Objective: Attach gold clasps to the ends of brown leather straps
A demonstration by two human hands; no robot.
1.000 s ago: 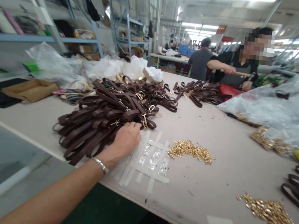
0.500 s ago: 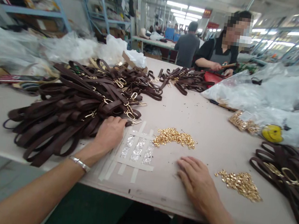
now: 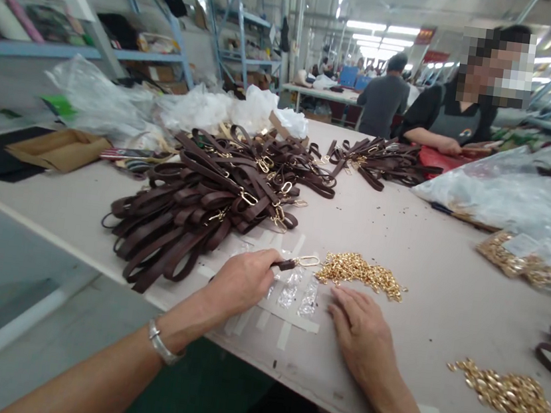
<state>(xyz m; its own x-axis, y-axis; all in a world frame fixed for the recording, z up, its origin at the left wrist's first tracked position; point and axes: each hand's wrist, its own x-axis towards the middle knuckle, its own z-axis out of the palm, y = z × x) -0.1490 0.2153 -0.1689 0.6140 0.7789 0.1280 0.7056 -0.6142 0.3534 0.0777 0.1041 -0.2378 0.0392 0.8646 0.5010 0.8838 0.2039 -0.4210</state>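
Observation:
My left hand (image 3: 246,280) is closed on a dark brown leather strap (image 3: 285,264), whose gold oval ring (image 3: 307,261) sticks out past the fingers to the right. Most of that strap is hidden by the hand. Below it lies a taped-down patch of clear plastic (image 3: 289,294) with strips of pale tape. My right hand (image 3: 364,328) rests on the table, fingers stretched out, their tips near a pile of small gold metal pieces (image 3: 360,273). A large heap of similar brown straps (image 3: 178,221) with gold hardware lies beyond my left hand.
A second pile of gold pieces (image 3: 517,404) lies at the right, below a bag of gold parts (image 3: 505,253). Clear plastic bags (image 3: 524,183) stand at the right rear. More straps (image 3: 376,158) lie toward a person (image 3: 466,123) across the table. A cardboard piece (image 3: 56,147) lies left.
My left hand has come away from the heap toward the taped patch, with a strap in it. My right hand has moved closer to the near gold pile. The view has turned left.

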